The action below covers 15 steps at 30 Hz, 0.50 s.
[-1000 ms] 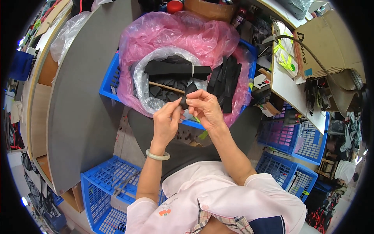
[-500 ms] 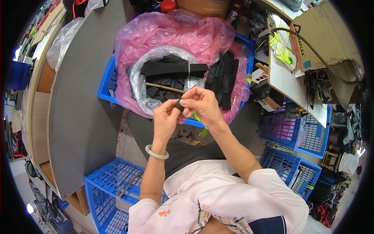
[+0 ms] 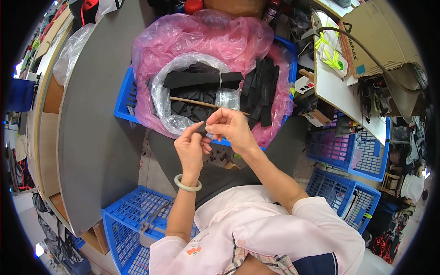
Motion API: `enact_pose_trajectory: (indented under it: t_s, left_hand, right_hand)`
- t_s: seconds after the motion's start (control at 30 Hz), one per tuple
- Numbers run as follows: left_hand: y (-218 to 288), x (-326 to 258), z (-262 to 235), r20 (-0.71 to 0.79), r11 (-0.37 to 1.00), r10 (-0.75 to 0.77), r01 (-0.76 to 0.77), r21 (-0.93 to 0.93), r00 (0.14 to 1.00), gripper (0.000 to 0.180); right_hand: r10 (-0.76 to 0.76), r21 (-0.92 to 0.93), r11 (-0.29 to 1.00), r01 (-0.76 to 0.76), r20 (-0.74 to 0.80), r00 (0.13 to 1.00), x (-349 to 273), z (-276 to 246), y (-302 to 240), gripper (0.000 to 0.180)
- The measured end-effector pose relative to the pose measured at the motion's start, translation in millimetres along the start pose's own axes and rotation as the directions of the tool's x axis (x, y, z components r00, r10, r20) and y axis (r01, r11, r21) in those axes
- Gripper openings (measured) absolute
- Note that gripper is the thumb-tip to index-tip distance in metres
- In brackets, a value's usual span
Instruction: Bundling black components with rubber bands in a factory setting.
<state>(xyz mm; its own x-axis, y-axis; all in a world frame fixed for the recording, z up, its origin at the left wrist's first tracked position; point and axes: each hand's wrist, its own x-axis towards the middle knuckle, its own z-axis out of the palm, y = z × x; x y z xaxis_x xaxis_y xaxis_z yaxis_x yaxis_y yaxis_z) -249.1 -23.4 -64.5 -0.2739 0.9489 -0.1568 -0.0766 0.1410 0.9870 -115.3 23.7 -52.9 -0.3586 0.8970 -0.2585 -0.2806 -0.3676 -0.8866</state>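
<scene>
Moved: both hands drawn slightly back from the blue crate [image 3: 123, 103]
Left hand [image 3: 191, 149]: forefinger out, touching a small black piece [image 3: 203, 129]
Right hand [image 3: 229, 128]: pinching that piece
Left: black strips [image 3: 261, 91] fill the crate

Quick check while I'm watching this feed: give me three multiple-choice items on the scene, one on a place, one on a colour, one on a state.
1. Where is the bundle of black strips?
A. In the pink-lined blue crate
B. On the grey table
C. On the person's lap

2. What colour is the bangle on the left wrist?
A. Red
B. Pale green
C. Black

3. How are the hands?
A. Far apart
B. Resting on the table
C. Close together, fingertips meeting

Answers:
1 A, it lies inside the pink bag lining the blue crate.
2 B, the ring looks pale green.
3 C, left hand and right hand meet over a small dark piece.
</scene>
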Motion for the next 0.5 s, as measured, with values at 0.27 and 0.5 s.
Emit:
enact_pose_trajectory:
  t_s: [0.27, 0.5]
  left_hand:
    - [5, -1, -10, 0.125, 0.817, -0.256, 0.284, -0.501, 0.959, 0.025]
    - [11, -8, 4, 0.069, 0.841, -0.212, 0.218, -0.496, 0.975, 0.022]
  right_hand:
    - [-0.561, -0.605, 0.685, 0.406, -0.082, 0.824, -10, 7, 2, 0.025]
    - [-0.444, -0.469, 0.838, 0.279, -0.289, 0.848, -9, 8, 7, 0.024]
